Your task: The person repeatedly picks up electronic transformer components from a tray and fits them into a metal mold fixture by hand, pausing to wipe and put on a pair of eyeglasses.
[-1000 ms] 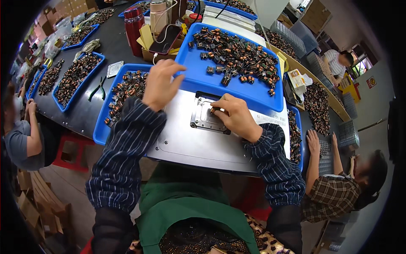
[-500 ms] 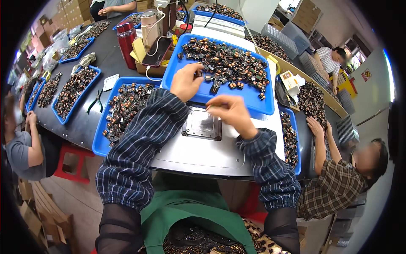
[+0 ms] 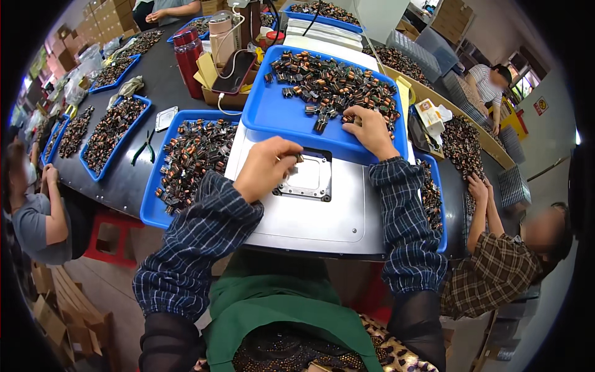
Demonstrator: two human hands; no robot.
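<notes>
My left hand point(image 3: 265, 168) hovers over the left edge of a square metal fixture point(image 3: 308, 176), thumb and fingers pinched on a small copper-coil component point(image 3: 300, 159). The fixture sits in a recess of a silver metal plate point(image 3: 328, 223). Beyond it, a blue tray point(image 3: 266, 118) holds a pile of dark components with copper-coloured coils point(image 3: 334, 80). Inside that tray, at the near side of the pile, my right hand point(image 3: 372, 131) has its fingers bent and closed together. Whatever lies between those fingertips is hidden.
Blue trays of components stand left point(image 3: 149, 208) and right point(image 3: 443, 239) of the plate. Behind the left one are green-handled pliers point(image 3: 144, 149), a red flask point(image 3: 188, 65) and a phone point(image 3: 235, 71). A co-worker in a checked shirt point(image 3: 489, 273) sits at the right.
My left hand has come back from the tray to the fixture, carrying a component. My right hand has moved from above the fixture up and right into the tray.
</notes>
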